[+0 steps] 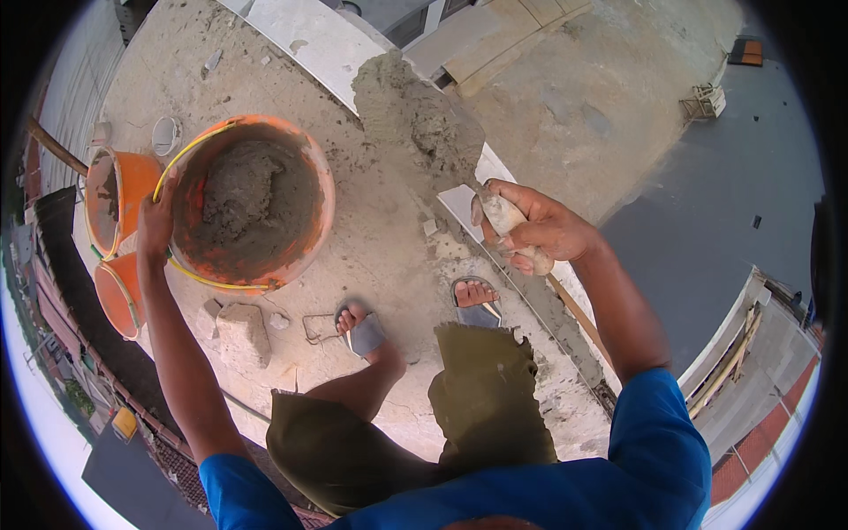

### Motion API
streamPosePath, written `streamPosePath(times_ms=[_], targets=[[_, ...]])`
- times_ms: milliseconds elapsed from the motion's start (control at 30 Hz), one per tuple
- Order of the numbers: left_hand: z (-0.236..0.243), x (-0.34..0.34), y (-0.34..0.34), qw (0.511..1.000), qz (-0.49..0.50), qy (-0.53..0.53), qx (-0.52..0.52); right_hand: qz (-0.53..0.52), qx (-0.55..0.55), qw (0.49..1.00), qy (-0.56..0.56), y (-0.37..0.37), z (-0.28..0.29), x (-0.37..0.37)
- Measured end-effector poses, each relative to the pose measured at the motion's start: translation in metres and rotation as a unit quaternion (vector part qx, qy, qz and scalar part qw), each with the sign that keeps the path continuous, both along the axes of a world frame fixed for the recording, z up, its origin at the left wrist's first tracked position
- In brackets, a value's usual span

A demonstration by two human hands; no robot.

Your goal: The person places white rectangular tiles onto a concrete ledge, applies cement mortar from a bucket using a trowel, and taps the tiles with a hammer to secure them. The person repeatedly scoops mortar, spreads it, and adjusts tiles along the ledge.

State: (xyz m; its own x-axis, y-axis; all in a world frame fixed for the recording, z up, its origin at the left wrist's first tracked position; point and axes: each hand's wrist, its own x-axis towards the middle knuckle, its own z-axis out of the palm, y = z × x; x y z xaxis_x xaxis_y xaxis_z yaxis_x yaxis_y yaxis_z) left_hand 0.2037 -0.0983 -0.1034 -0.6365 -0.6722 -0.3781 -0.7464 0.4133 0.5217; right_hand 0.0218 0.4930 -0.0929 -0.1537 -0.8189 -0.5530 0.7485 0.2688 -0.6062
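My left hand [156, 219] grips the left rim of a large orange bucket [325, 190], beside its yellow handle [190, 150]. Wet grey mortar [252, 190] lies inside the bucket. In my right hand [543, 225] is the thick, mortar-crusted handle of a trowel [502, 215], the fingers wrapped round it. Its blade points forward and left over the ledge, and is hidden by a heap of wet mortar [415, 119]. I cannot tell where the load on the blade ends and any mortar on the ledge begins.
Two smaller orange buckets [137, 190] and a white cup [166, 136] stand left of the large one. A concrete block [243, 336] and a bent wire [320, 329] lie near my left foot. The pale ledge [309, 44] runs diagonally along a drop to a lower grey surface [689, 230].
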Motion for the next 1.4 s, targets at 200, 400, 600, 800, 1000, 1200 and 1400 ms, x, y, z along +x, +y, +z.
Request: streamPosePath(times_ms=[200, 400, 600, 800, 1000, 1200, 1400], targets=[[-0.006, -0.009, 0.005, 1.0, -0.003, 0.009, -0.018, -0.167, 0.128, 0.972, 0.106, 0.141, -0.098, -0.031], [0.003, 0.002, -0.019, 0.999, -0.028, -0.035, -0.027, -0.373, 0.099, 0.923, 0.003, 0.228, -0.21, -0.024], [0.011, -0.005, 0.025, 0.999, -0.022, -0.024, 0.008, -0.5, 0.253, 0.799, 0.22, 0.265, -0.222, -0.05], [0.02, -0.006, 0.031, 1.0, -0.026, -0.012, 0.0, -0.37, 0.411, 0.713, 0.43, 0.189, -0.281, -0.004], [0.025, 0.0, 0.043, 0.998, 0.015, -0.058, -0.015, -0.005, 0.267, 0.872, 0.41, 0.196, -0.192, 0.074], [0.024, -0.011, 0.055, 0.998, -0.041, -0.025, -0.028, -0.042, 0.293, 0.939, 0.176, 0.24, -0.216, 0.046], [0.026, -0.019, 0.087, 1.0, -0.008, -0.019, -0.013, 0.05, 0.297, 0.931, 0.206, 0.199, -0.343, -0.001]])
